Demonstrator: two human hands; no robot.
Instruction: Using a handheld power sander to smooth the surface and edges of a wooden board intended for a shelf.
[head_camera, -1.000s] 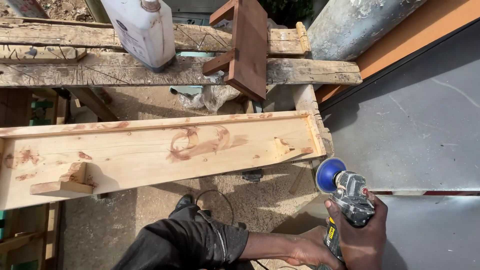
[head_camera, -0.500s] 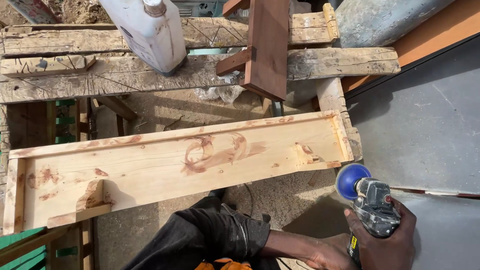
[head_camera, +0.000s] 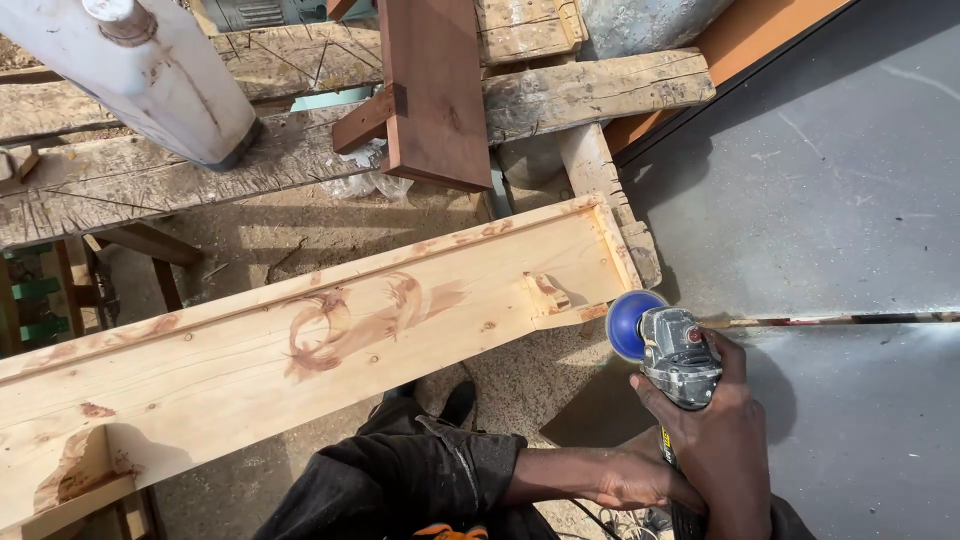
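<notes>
The right hand (head_camera: 715, 440), with the left hand (head_camera: 640, 480) closed on the rear handle, grips a grey angle grinder with blue disc (head_camera: 665, 345) just right of the pale pine board (head_camera: 330, 330), whose long axis runs leftward.

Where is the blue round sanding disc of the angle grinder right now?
In the head view, the blue round sanding disc sits right of centre, on the grey angle grinder held in both hands, just off the right end of the long pale pine board.
</notes>
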